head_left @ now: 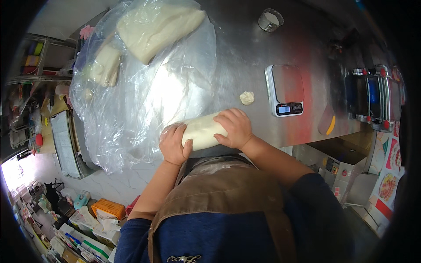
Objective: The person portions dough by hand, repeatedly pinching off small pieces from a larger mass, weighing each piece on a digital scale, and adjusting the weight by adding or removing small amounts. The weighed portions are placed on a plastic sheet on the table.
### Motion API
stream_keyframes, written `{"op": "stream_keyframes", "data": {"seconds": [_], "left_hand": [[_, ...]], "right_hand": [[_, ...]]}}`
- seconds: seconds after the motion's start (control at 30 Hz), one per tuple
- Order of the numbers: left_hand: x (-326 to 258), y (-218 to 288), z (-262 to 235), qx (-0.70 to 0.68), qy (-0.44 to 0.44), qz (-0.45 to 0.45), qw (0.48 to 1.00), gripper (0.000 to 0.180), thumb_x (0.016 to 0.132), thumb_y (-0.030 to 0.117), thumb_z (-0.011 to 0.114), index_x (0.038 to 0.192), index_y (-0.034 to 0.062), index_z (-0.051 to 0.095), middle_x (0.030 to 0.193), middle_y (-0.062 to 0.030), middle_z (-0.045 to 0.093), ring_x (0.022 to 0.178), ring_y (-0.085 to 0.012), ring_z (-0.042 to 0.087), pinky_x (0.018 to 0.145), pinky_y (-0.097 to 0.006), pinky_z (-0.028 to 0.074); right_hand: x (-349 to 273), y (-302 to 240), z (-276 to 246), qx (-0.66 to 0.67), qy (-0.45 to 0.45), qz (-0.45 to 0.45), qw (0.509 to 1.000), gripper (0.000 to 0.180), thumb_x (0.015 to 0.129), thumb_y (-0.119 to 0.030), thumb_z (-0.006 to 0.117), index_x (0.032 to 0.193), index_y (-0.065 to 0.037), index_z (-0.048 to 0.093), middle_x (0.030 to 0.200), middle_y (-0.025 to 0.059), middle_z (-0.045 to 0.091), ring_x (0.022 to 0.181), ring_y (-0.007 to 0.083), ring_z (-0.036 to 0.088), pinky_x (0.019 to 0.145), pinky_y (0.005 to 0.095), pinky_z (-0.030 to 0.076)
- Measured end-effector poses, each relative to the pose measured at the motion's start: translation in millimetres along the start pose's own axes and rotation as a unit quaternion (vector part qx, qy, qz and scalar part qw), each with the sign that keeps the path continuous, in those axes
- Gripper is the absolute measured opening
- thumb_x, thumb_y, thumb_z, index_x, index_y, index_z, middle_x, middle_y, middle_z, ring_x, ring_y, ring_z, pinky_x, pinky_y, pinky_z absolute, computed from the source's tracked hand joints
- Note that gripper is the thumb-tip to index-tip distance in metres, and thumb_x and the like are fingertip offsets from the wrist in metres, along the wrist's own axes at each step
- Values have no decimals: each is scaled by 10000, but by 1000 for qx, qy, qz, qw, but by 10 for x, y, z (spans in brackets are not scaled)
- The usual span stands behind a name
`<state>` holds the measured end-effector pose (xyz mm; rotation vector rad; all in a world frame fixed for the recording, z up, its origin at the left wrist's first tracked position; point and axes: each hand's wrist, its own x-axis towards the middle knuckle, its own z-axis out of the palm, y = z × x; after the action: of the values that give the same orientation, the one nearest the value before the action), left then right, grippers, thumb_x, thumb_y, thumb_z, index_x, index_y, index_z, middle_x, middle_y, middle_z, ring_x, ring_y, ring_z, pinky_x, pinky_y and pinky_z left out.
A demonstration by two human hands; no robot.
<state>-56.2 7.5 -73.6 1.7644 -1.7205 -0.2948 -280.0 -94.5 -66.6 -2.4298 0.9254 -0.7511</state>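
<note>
A small round metal cup (265, 25) is holding white powder (272, 17) on the far part of the grey metal bench (237, 57); a large pale dough slab (160, 26) and a smaller one are lying in or under a crumpled clear plastic wrap (127, 118). A thick cylindrical pale dough roll (204, 132) is resting at the bench's near edge. The left hand (174, 144) is grasping its left end with curled fingers; the right hand (237, 129) is grasping its right end, fingers slightly parted, both thumbs touching the near side

A head-worn fisheye looks down at the table (239, 52).
</note>
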Motion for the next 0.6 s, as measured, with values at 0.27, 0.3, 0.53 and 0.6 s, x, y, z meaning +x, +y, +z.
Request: {"op": "stream_keyframes", "data": {"seconds": [0.27,0.3,0.53,0.6], "left_hand": [[142,-130,7,4,-28,14,999,432,849,439,538,977,46,664,937,-163,656,897,-376,601,822,-460,467],[181,-134,-15,0,-41,10,999,416,843,425,548,960,42,663,922,-162,653,886,-376,597,806,-463,468],[462,-245,-4,-27,-110,-88,990,419,908,416,517,885,36,690,876,-191,665,851,-383,619,757,-447,483],[546,-294,-18,-54,-153,-118,980,471,905,470,531,1009,36,679,961,-194,678,912,-381,628,788,-429,490]], "right_hand": [[16,53,75,1,5,31,1000,550,860,-567,516,1070,-74,641,998,117,603,933,340,554,820,444,429],[32,19,61,-20,-21,45,999,541,821,-557,576,1071,-82,641,1003,107,605,954,332,553,846,442,426],[228,-224,-122,-77,-82,36,993,717,656,-577,784,1171,-107,617,1151,99,621,1088,328,572,933,448,446],[366,-247,-166,-55,-141,96,984,733,630,-592,799,1159,-116,622,1148,95,633,1091,322,581,927,438,455]]}}
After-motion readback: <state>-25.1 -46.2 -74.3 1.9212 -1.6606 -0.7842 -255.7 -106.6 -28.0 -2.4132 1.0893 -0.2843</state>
